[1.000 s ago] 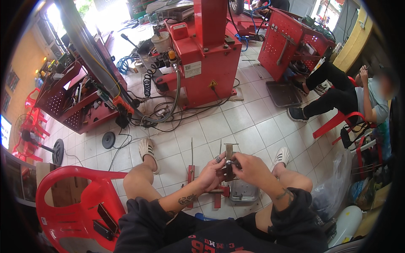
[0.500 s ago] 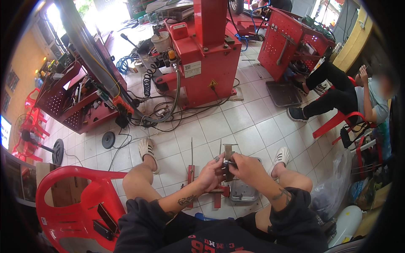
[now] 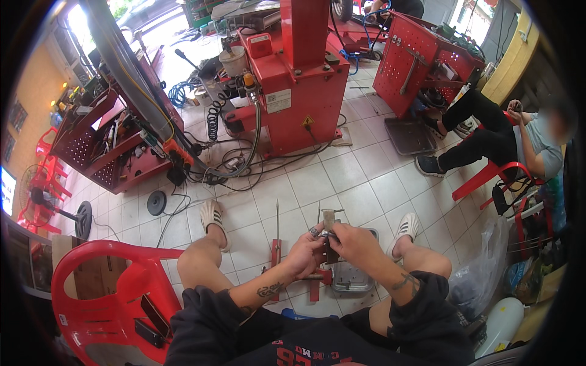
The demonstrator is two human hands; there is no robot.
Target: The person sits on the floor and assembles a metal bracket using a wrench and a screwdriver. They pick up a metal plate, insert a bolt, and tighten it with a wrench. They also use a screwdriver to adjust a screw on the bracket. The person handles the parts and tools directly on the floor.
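Observation:
Seated, I hold a small dark metal tool (image 3: 330,235) upright between my knees. My left hand (image 3: 304,253) is wrapped around its left side near a small round metal part (image 3: 314,232). My right hand (image 3: 356,244) grips the tool from the right, fingers closed on its shaft. Below my hands on the tiled floor lie a grey metal tray (image 3: 353,277) and two red-handled screwdrivers (image 3: 276,247), one beside the tray. My feet in white sandals (image 3: 212,216) rest on either side.
A red plastic chair (image 3: 107,293) stands at my left with a dark phone on its seat. A big red tyre machine (image 3: 299,79) with hoses and cables is ahead. A red tool cart (image 3: 421,61) and a seated person (image 3: 506,143) are at right.
My hands have shifted slightly on the tool, staying together above the tray. Nothing else has moved.

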